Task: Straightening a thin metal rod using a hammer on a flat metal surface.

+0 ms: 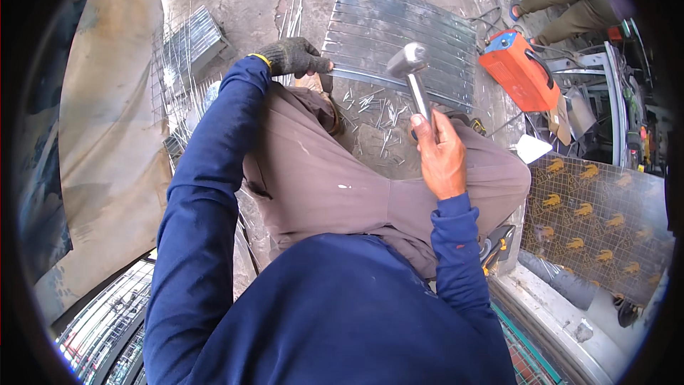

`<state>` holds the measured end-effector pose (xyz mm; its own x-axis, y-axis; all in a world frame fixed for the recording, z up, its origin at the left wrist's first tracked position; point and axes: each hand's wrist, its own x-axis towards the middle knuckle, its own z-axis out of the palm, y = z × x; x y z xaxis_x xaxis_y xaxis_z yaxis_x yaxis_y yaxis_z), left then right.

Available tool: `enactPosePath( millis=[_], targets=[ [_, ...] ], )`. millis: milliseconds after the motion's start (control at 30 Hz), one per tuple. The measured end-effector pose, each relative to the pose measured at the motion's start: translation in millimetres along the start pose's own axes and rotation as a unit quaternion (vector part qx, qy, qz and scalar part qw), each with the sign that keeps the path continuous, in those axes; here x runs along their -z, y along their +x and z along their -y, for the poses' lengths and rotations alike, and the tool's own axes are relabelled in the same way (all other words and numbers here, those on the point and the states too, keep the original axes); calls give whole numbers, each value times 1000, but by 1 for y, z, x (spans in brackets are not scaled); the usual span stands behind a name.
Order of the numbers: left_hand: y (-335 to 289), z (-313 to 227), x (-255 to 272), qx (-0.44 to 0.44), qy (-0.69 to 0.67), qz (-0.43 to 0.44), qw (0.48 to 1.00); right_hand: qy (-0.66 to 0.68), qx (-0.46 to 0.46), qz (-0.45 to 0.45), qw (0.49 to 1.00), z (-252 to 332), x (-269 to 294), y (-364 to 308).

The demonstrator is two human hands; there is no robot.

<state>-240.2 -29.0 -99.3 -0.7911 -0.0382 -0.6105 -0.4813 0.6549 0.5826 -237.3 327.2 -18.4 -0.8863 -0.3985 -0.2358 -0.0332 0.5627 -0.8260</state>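
My right hand (443, 157), bare, is wrapped round the handle of a hammer (407, 60). The hammer's metal head is raised above the near edge of a grey metal panel (402, 32) crossed by several parallel rods. A dark knitted glove covers my left hand (288, 57). Its fingers pinch the left end of a thin metal rod (370, 78) that runs along the panel's near edge. Short cut metal pieces (385, 115) lie scattered on the ground between the panel and my knees.
An orange box-shaped machine (519, 71) with cables stands right of the panel. Beyond it a person (581, 0) stands. Long thin rods (293, 14) and a mesh-covered metal block (192, 46) lie left. A brown sheet (107, 135) hangs far left; a patterned sheet (598, 221) lies right.
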Motion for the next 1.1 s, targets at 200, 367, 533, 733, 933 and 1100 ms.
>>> enactPosePath(
  millis=[200, 367, 533, 733, 933, 1100],
  targets=[
    [11, 10, -4, -17, -14, 7, 1000, 42, -71, -27, 996, -22, 24, -4],
    [12, 11, -1, -3, -11, 14, 1000, 52, -19, -85, 995, -17, 23, -7],
    [10, 3, -2, 1, -18, 0, 1000, -56, 83, -129, 987, -24, -2, -1],
    [0, -5, 5, 3, 36, 5, 999, -41, 38, -71, 996, -9, -5, 3],
    [8, 1, -1, -5, 20, 5, 1000, -179, 16, -27, 983, -26, -14, 12],
    [-1, 0, 1, 1, 11, 15, 1000, -39, 68, -109, 991, 0, 8, 0]
  ],
)
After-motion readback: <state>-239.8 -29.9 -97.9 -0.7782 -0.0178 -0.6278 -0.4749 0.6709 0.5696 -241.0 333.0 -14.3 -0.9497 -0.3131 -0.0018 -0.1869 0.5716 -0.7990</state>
